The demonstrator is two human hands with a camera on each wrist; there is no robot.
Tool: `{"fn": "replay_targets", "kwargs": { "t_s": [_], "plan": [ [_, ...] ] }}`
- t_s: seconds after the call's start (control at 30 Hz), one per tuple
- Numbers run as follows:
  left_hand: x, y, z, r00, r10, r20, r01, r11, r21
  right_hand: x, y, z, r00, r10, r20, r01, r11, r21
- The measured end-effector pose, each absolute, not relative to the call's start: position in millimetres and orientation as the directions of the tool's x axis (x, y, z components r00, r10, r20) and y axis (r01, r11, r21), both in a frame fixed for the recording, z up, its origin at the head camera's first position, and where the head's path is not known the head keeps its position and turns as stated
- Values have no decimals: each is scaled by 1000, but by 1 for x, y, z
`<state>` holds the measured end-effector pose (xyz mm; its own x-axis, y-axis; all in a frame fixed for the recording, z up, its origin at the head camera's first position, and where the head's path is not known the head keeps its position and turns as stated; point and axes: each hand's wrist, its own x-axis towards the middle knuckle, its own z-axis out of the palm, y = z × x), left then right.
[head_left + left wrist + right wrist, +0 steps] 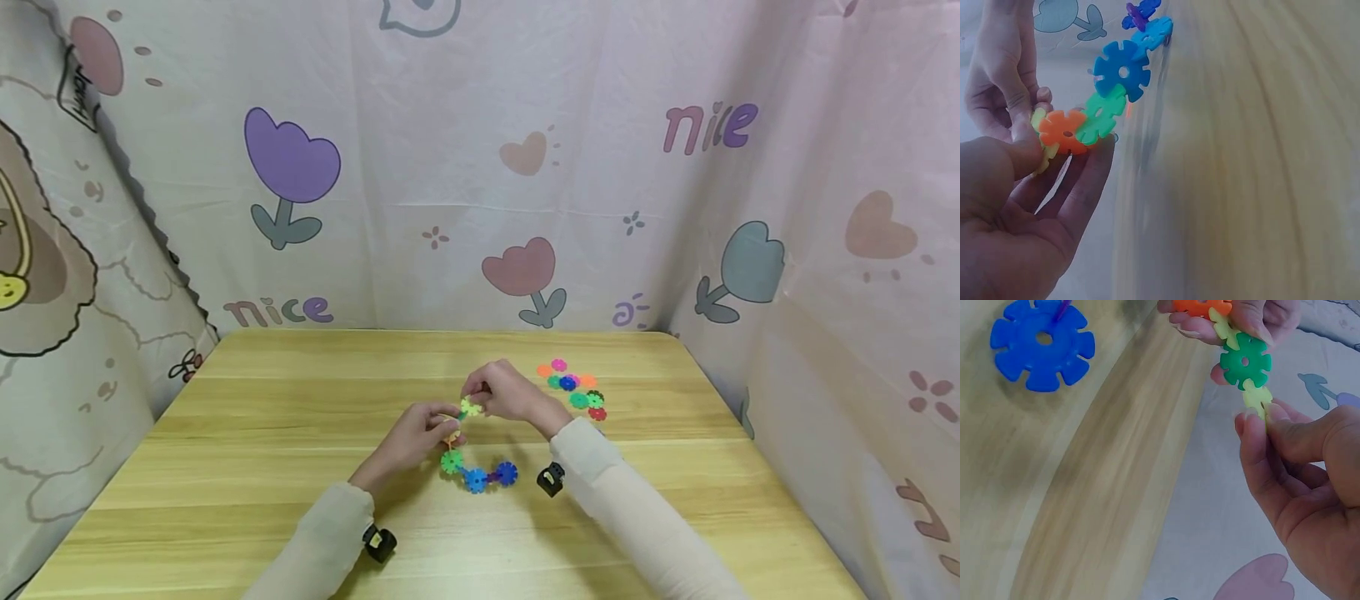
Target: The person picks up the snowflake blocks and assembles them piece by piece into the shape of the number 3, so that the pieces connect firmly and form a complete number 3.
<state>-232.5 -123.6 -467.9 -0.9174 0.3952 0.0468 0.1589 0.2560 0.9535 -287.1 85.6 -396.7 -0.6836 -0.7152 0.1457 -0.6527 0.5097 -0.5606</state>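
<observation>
A chain of interlocked snowflake discs, plastic and notched at the rim, curves between both hands. My left hand (411, 440) pinches it near an orange disc (1057, 128) and the yellow disc (1227, 336) beside it. At the chain's upper end, the thumb and forefinger of my right hand (513, 395) grip a pale yellow disc (1257, 397). That one is slotted into a green disc (1255, 355) between the hands. Beyond my left hand follow a light green disc (452, 462), blue discs (476, 480), a purple disc (492, 477) and a dark blue end disc (507, 473).
Loose snowflake discs (579, 400) in pink, orange, green, blue and red lie scattered right of my right hand on the wooden table (247, 442). A printed curtain (420, 167) hangs behind the table and along its sides.
</observation>
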Motion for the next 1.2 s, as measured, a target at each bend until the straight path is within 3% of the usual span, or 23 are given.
{"fn": "replay_targets", "kwargs": {
  "t_s": [0.53,0.8,1.0,1.2],
  "plan": [
    [-233,-124,-465,-923,383,26,160,322,933,-290,85,-410,-720,-684,114,-568,486,-664],
    [-236,-119,-466,-924,383,18,133,277,952,-294,106,-405,-746,-660,88,-511,481,-712],
    [-234,-126,-466,-930,364,56,158,255,954,-293,146,-390,-775,-629,63,-518,575,-633],
    [-233,-133,-463,-923,378,72,176,246,953,-290,185,-386,-745,-666,30,-593,641,-486]
  ]
}}
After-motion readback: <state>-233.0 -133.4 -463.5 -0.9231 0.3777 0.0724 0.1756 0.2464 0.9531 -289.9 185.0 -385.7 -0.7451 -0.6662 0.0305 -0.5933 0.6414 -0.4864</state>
